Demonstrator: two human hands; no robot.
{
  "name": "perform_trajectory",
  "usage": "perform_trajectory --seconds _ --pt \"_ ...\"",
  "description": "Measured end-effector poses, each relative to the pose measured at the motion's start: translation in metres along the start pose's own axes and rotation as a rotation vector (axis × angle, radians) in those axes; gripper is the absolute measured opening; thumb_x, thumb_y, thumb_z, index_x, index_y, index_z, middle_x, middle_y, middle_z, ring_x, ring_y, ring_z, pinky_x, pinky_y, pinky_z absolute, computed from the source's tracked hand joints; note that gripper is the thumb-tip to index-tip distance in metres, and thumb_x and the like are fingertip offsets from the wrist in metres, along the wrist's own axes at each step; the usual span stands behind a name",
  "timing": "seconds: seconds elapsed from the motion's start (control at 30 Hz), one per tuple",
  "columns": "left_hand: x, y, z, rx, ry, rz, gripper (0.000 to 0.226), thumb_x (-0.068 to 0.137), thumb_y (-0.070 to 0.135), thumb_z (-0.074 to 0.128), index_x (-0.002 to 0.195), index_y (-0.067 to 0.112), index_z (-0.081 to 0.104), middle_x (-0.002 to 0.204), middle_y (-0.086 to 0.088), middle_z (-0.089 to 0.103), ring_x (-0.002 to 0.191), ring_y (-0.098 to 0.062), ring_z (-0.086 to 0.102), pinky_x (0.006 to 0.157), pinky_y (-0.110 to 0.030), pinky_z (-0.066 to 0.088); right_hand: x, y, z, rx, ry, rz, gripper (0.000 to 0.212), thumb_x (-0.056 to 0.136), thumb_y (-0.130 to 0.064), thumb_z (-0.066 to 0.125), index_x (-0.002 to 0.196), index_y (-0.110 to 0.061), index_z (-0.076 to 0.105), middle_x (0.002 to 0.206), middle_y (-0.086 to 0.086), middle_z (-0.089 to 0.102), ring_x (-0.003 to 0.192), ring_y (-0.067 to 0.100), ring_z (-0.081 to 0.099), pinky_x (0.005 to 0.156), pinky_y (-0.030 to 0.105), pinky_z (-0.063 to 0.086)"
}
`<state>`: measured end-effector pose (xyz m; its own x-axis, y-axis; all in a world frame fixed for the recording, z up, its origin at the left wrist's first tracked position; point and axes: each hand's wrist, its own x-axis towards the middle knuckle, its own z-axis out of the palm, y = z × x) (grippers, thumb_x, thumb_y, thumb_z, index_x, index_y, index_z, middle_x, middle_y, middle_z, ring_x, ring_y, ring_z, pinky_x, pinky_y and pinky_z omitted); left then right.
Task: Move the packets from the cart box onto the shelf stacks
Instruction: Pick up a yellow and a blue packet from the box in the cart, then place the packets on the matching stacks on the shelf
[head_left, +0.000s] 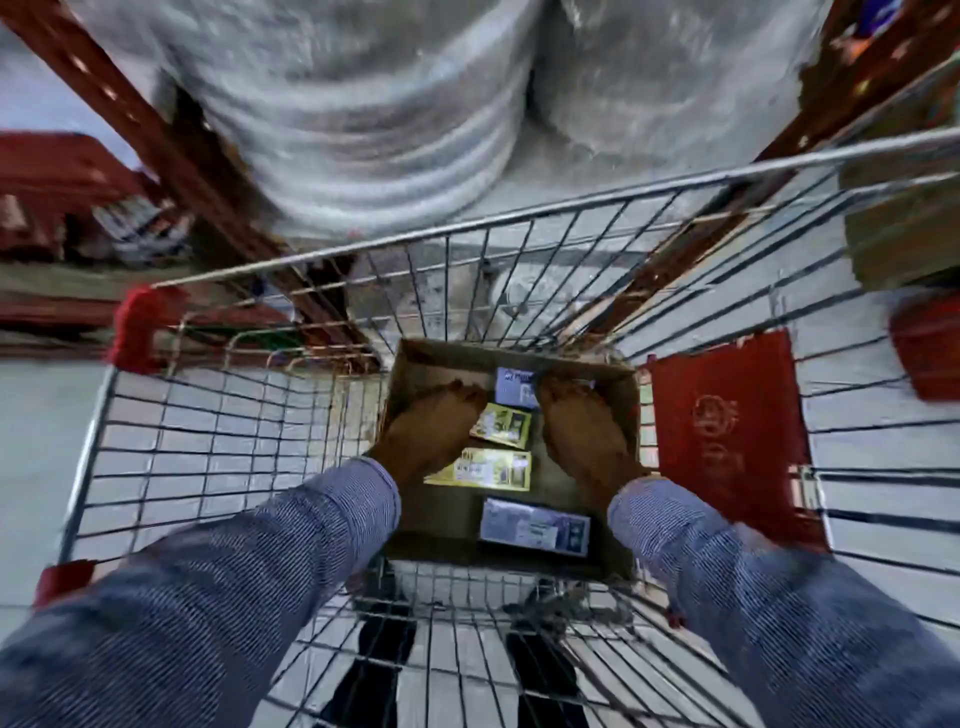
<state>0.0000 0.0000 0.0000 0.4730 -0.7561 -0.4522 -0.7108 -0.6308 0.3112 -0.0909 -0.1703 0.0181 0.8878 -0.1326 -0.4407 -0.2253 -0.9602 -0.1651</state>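
A brown cardboard box (415, 364) sits in the wire cart (218, 447). Inside it lie two yellow packets, one small (503, 427) and one longer (485, 469), plus a blue-white packet (535, 527) near me and another (514, 387) at the far end. Both my hands reach down into the box, palms down. My left hand (428, 431) rests over the left part, beside the yellow packets. My right hand (584, 431) lies along the right side, fingertips at the far blue-white packet. The image is blurred, so whether either hand grips a packet is unclear.
A red flap (727, 441) hangs on the cart's right wall. Beyond the cart stand red shelf uprights (171, 135) and large plastic-wrapped bundles (363, 114). A brown carton (904, 218) sits at upper right. Red cart corner guards (140, 322) mark the rim.
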Motion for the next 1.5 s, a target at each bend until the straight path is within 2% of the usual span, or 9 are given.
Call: perform_trajectory --seconds 0.17,0.4,0.53,0.7,0.8,0.9,1.03,1.17,1.5 --pt "0.008 -0.009 0.005 -0.038 0.021 0.028 0.042 0.085 0.013 0.064 0.126 0.016 0.053 0.122 -0.014 0.063 0.109 -0.033 0.061 0.089 -0.044 0.053 0.013 0.004 0.022 -0.02 0.038 -0.037 0.069 0.08 0.004 0.057 0.144 -0.001 0.031 0.148 0.021 0.038 0.134 0.039 0.035 0.107 0.051 0.034" --pt "-0.004 -0.005 -0.021 -0.004 -0.037 0.011 0.056 0.077 0.024 0.077 0.127 0.017 0.053 0.127 -0.009 0.058 0.113 -0.028 0.056 0.087 -0.039 0.048 0.019 -0.003 0.022 -0.072 0.068 0.02 0.067 0.082 -0.001 0.053 0.143 -0.002 0.027 0.139 0.022 0.038 0.126 0.042 0.034 0.108 0.054 0.027" --pt "-0.021 -0.002 -0.044 -0.018 -0.021 0.019 0.057 0.076 0.025 0.077 0.127 0.019 0.053 0.128 -0.007 0.057 0.112 -0.026 0.057 0.085 -0.038 0.05 0.02 -0.002 0.012 -0.02 -0.038 0.037 0.063 0.085 -0.008 0.058 0.141 -0.002 0.029 0.138 0.022 0.035 0.125 0.041 0.036 0.102 0.054 0.037" --pt "-0.056 0.001 -0.084 -0.042 0.081 0.019 0.056 0.071 0.031 0.078 0.122 0.022 0.057 0.124 -0.002 0.061 0.103 -0.025 0.063 0.079 -0.037 0.054 -0.005 -0.009 -0.022 0.108 0.006 0.026 0.071 0.073 -0.025 0.079 0.131 -0.005 0.041 0.134 0.02 0.041 0.117 0.039 0.045 0.095 0.051 0.046" --pt "-0.09 0.006 -0.128 -0.102 0.229 0.026 0.054 0.069 0.05 0.078 0.116 0.029 0.06 0.111 0.002 0.066 0.094 -0.02 0.065 0.071 -0.034 0.053 -0.024 -0.018 -0.075 0.184 0.069 -0.011 0.072 0.063 -0.027 0.086 0.122 -0.008 0.051 0.122 0.018 0.056 0.108 0.037 0.054 0.086 0.043 0.051" --pt "-0.133 0.013 -0.191 -0.071 0.335 -0.006 0.052 0.067 0.06 0.067 0.111 0.033 0.062 0.105 0.009 0.067 0.092 -0.016 0.064 0.072 -0.034 0.053 -0.049 -0.031 -0.151 0.224 0.167 -0.051 0.053 0.06 -0.033 0.081 0.104 -0.013 0.059 0.101 0.013 0.067 0.092 0.035 0.064 0.068 0.035 0.053" --pt "-0.192 0.03 -0.275 -0.048 0.478 -0.057 0.059 0.057 0.051 0.075 0.113 0.035 0.061 0.103 0.014 0.067 0.09 -0.011 0.065 0.073 -0.032 0.055 -0.091 -0.054 -0.247 0.221 0.344 -0.114 0.047 0.058 -0.054 0.067 0.09 -0.02 0.057 0.09 0.005 0.066 0.084 0.028 0.062 0.061 0.034 0.051" --pt "-0.251 0.057 -0.363 -0.025 0.655 -0.075 0.059 0.052 0.045 0.079 0.108 0.03 0.068 0.099 0.014 0.07 0.084 -0.012 0.068 0.068 -0.032 0.057 -0.136 -0.074 -0.344 0.148 0.47 -0.139 0.054 0.05 -0.037 0.08 0.095 -0.024 0.055 0.093 0.0 0.063 0.086 0.024 0.057 0.062 0.034 0.045" --pt "-0.362 0.1 -0.532 0.137 1.025 -0.052 0.06 0.045 0.04 0.077 0.104 0.035 0.068 0.092 0.019 0.069 0.079 -0.004 0.063 0.067 -0.031 0.055 -0.238 -0.108 -0.553 0.025 0.848 -0.205 0.052 0.054 -0.042 0.08 0.098 -0.031 0.055 0.095 -0.008 0.062 0.083 0.016 0.055 0.06 0.032 0.046"
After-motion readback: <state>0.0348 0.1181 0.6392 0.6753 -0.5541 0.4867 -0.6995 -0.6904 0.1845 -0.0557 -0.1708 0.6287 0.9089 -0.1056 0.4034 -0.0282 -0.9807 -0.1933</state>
